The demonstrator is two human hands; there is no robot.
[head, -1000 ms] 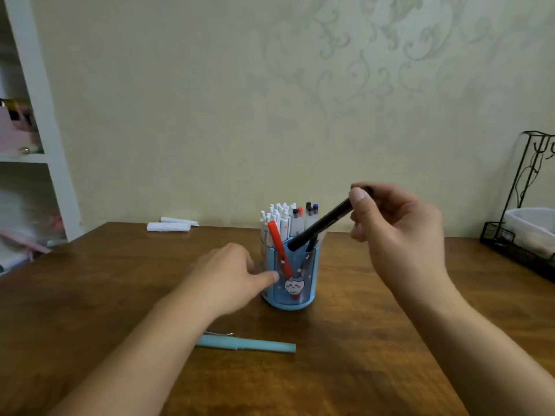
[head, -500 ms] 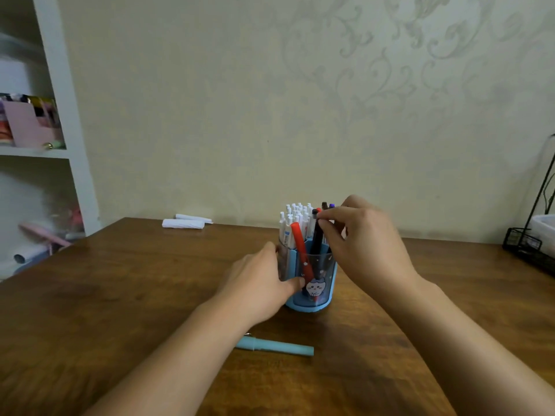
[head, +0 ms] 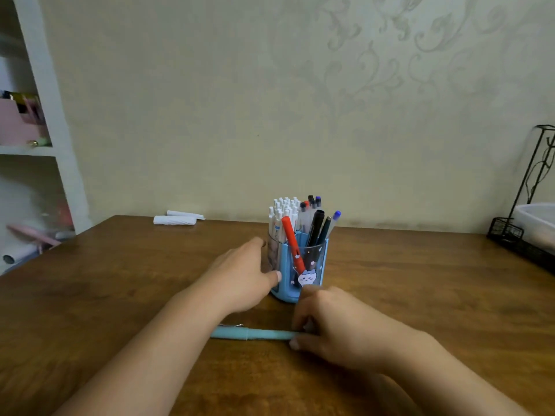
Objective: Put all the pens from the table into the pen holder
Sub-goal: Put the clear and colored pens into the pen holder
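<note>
A blue pen holder with a clear front and a cat sticker stands mid-table. It holds several white pens, a red pen and a black pen. My left hand rests against the holder's left side, thumb on its wall. A light blue pen lies flat on the table in front of the holder. My right hand is down at the pen's right end, fingers closing around it; the pen still lies on the wood.
The wooden table runs to the wall. Two white rolled items lie at the back left. A black wire rack with a clear tub stands at the right edge. White shelves are on the left.
The black pen went from my right hand into the holder. My right hand then came down and toward me to the light blue pen's right end. My left hand stayed at the holder.
</note>
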